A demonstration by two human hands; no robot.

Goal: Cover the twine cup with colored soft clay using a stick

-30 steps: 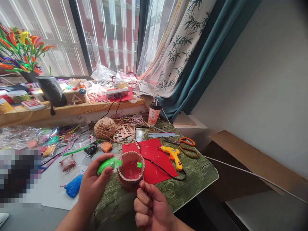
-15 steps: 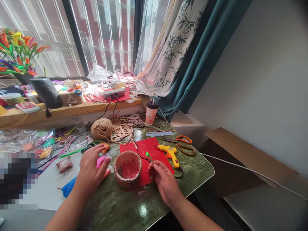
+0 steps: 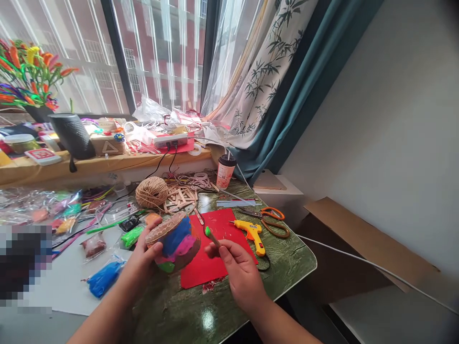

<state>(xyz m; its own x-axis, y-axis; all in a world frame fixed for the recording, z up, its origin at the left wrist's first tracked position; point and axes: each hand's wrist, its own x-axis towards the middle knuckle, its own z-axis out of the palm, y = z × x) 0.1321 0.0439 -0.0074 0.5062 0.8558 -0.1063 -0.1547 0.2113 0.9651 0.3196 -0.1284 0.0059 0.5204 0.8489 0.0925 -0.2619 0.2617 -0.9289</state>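
Green tabletop (image 3: 172, 310) is looking pretty cluttered around the red sheet (image 3: 208, 271), with a bright window (image 3: 168, 57) glowing beyond it. Left hand (image 3: 145, 251) is gripping the tilted pot (image 3: 177, 237) at the sheet's left side, thumb pressing its outside, other fingers mostly hiding. Blue, pink and green patches are covering part of the pot's wall. Right hand (image 3: 240, 272) is pinching a thin stick (image 3: 214, 239) above the sheet, green blob (image 3: 208, 231) sitting on its tip. Yellow glue gun (image 3: 254, 232) is lying across the sheet's right edge, and scissors (image 3: 274, 222) are resting farther right of the sheet.
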